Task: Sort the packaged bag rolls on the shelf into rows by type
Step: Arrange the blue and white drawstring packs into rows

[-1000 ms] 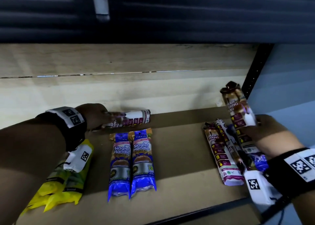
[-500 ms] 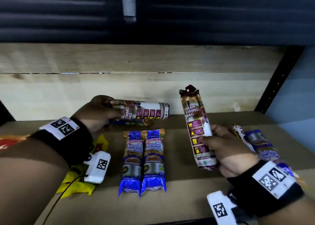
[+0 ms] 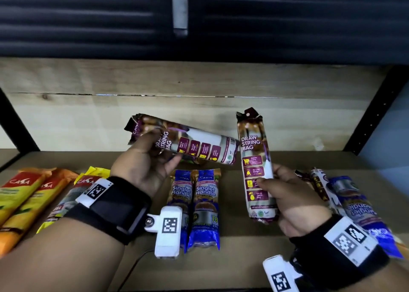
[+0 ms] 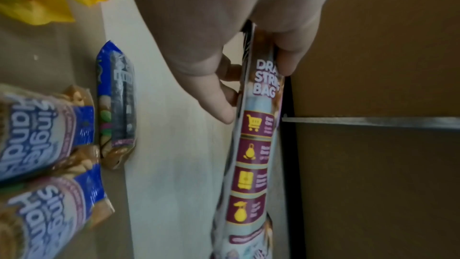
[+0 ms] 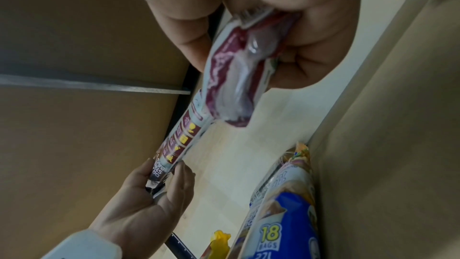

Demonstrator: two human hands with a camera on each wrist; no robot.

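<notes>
Brown shelf board [image 3: 137, 267] carries a task I judge partly done: two blue Singlet Handle bag rolls [image 3: 195, 205] already lie paired. Each grip is curled round a maroon-and-white draw-string bag roll, the left hand [image 3: 143, 170] holding one [image 3: 199, 144] level, the right hand [image 3: 294, 203] holding another [image 3: 256, 170] upright, both above the shelf. Mixed rolls at the right [image 3: 345, 198] and orange and yellow packs [image 3: 28, 196] at the left remain.

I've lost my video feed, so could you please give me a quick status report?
Left hand grips one drawstring roll, right hand another, both off the shelf. Two blue rolls lined up below. Nothing in the way.
</notes>
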